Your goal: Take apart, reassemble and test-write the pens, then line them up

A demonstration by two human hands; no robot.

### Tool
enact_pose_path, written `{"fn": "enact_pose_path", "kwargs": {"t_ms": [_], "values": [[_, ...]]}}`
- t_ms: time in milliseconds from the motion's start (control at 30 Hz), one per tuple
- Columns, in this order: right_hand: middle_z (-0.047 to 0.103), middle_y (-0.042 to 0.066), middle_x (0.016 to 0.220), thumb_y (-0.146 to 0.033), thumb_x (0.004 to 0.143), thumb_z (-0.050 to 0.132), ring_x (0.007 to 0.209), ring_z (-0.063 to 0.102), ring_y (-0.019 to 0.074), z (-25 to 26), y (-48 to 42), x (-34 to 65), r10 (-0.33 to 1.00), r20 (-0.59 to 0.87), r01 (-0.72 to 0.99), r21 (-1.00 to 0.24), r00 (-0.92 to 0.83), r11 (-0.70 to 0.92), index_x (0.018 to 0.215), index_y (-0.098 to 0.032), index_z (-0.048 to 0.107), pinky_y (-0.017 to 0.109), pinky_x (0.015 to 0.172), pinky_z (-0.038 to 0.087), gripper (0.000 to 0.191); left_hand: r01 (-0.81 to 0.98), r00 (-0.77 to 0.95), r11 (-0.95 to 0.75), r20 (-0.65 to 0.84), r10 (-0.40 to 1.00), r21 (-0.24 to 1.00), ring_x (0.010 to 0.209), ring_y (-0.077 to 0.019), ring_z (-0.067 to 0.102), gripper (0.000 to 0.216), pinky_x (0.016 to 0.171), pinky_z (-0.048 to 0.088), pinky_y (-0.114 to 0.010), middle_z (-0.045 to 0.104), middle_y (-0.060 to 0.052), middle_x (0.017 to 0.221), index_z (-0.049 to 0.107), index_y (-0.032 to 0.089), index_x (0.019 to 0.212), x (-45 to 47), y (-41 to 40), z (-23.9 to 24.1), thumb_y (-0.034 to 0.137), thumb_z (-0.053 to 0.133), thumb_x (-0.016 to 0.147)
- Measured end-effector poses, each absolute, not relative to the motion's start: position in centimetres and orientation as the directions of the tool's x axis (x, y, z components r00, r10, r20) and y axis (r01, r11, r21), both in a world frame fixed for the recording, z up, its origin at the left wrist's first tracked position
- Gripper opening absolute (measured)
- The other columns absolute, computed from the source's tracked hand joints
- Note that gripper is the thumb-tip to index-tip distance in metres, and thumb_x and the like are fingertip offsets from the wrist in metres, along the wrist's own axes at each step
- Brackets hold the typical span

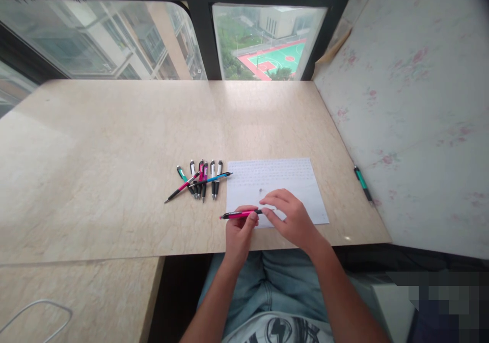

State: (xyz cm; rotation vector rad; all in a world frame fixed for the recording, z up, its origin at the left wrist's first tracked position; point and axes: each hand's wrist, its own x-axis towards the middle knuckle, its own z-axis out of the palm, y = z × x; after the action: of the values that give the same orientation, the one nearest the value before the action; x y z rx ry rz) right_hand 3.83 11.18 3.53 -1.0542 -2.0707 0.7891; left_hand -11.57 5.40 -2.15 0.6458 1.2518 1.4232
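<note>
My left hand (240, 228) is closed around a pink-and-black pen (239, 214), held nearly level above the lower edge of a written sheet of paper (275, 172). A thin piece sticks out of the pen's right end, where the tip cone is off. Close by that end is my right hand (290, 215), thumb and fingers apart, its thumb at or touching the thin piece. On the paper, just beyond my fingers, lies a small metal part (260, 190), too small to make out clearly.
Left of the paper lie several pens, with a blue pen (214, 179) and a pink-and-silver pen (181, 187) crossing over others. A green pen (362, 184) rests by the flowered wall (416, 119) at right. A white cable (46, 302) lies at lower left.
</note>
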Motion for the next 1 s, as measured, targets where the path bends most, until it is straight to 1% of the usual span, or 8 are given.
{"fn": "enact_pose_path", "kwargs": {"t_ms": [67, 200, 300, 433, 533, 633, 733, 1000], "values": [[0.069, 0.007, 0.097, -0.019, 0.094, 0.056, 0.094, 0.062, 0.0225, 3.7, 10.6, 3.8, 0.811, 0.268, 0.465, -0.707, -0.52, 0.532, 0.103, -0.023, 0.07, 0.038, 0.085, 0.052, 0.017, -0.358, -0.285, 0.145, -0.256, 0.924, 0.923, 0.068, -0.0127, 0.057, 0.029, 0.066, 0.045, -0.024, 0.065, -0.001, 0.074, 0.072, 0.016, 0.094, -11.6, 5.4, -2.2, 0.04, 0.077, 0.078], [0.069, 0.008, 0.095, -0.018, 0.094, 0.056, 0.091, 0.062, 0.0228, 3.2, 10.3, 4.1, 0.813, 0.202, 0.545, -0.651, -0.547, 0.529, 0.1, -0.022, 0.07, 0.038, 0.082, 0.052, 0.016, -0.406, -0.289, 0.156, -0.288, 0.913, 0.9, 0.069, -0.0134, 0.058, 0.031, 0.066, 0.045, -0.025, 0.067, -0.002, 0.076, 0.071, 0.016, 0.094, -11.5, 5.4, -2.3, 0.041, 0.078, 0.077], [0.069, 0.008, 0.095, -0.019, 0.094, 0.057, 0.091, 0.062, 0.023, 3.1, 10.4, 4.6, 0.814, 0.173, 0.57, -0.634, -0.554, 0.522, 0.099, -0.023, 0.07, 0.038, 0.081, 0.052, 0.015, -0.428, -0.266, 0.152, -0.285, 0.921, 0.891, 0.069, -0.0133, 0.058, 0.029, 0.067, 0.045, -0.025, 0.066, -0.003, 0.076, 0.071, 0.016, 0.093, -11.4, 5.3, -2.3, 0.041, 0.076, 0.079], [0.07, 0.007, 0.094, -0.019, 0.093, 0.057, 0.091, 0.063, 0.0231, 2.8, 10.3, 6.2, 0.826, 0.145, 0.587, -0.638, -0.544, 0.499, 0.097, -0.023, 0.071, 0.038, 0.081, 0.052, 0.015, -0.497, -0.302, 0.118, -0.298, 0.906, 0.86, 0.068, -0.0121, 0.057, 0.03, 0.066, 0.045, -0.024, 0.065, -0.002, 0.072, 0.072, 0.016, 0.092, -11.3, 5.4, -2.2, 0.043, 0.075, 0.08], [0.07, 0.007, 0.09, -0.019, 0.09, 0.058, 0.089, 0.064, 0.023, 2.0, 10.3, 7.7, 0.88, 0.144, 0.614, -0.666, -0.452, 0.424, 0.094, -0.024, 0.071, 0.037, 0.079, 0.052, 0.014, -0.561, -0.318, 0.103, -0.328, 0.89, 0.821, 0.068, -0.0115, 0.058, 0.031, 0.066, 0.046, -0.023, 0.065, -0.002, 0.073, 0.072, 0.016, 0.093, -11.3, 5.6, -1.9, 0.042, 0.077, 0.077], [0.07, 0.006, 0.084, -0.02, 0.088, 0.059, 0.081, 0.064, 0.0221, 1.0, 10.5, 8.1, 0.95, 0.134, 0.672, -0.679, -0.281, 0.295, 0.09, -0.023, 0.071, 0.036, 0.073, 0.052, 0.013, -0.595, -0.315, 0.097, -0.342, 0.885, 0.798, 0.07, -0.0112, 0.061, 0.028, 0.067, 0.047, -0.023, 0.067, -0.002, 0.075, 0.073, 0.017, 0.092, -11.3, 5.7, -1.7, 0.04, 0.079, 0.077], [0.071, 0.006, 0.084, -0.022, 0.087, 0.057, 0.072, 0.063, 0.0199, 0.3, 11.0, 6.9, 0.984, 0.115, 0.702, -0.69, -0.137, 0.178, 0.09, -0.021, 0.071, 0.036, 0.072, 0.052, 0.014, -0.598, -0.307, 0.092, -0.333, 0.891, 0.796, 0.071, -0.0109, 0.062, 0.026, 0.068, 0.047, -0.022, 0.07, -0.003, 0.077, 0.074, 0.017, 0.092, -11.3, 5.7, -1.7, 0.038, 0.079, 0.077], [0.073, 0.007, 0.082, -0.024, 0.087, 0.058, 0.07, 0.064, 0.0202, -0.9, 13.4, 1.9, 0.994, 0.111, 0.694, -0.715, -0.005, 0.083, 0.088, -0.019, 0.073, 0.035, 0.072, 0.05, 0.015, -0.575, -0.323, 0.087, -0.323, 0.89, 0.814, 0.072, -0.0134, 0.065, 0.029, 0.07, 0.051, -0.025, 0.071, -0.004, 0.077, 0.074, 0.017, 0.093, -11.4, 5.7, -2.1, 0.038, 0.08, 0.075]]}}
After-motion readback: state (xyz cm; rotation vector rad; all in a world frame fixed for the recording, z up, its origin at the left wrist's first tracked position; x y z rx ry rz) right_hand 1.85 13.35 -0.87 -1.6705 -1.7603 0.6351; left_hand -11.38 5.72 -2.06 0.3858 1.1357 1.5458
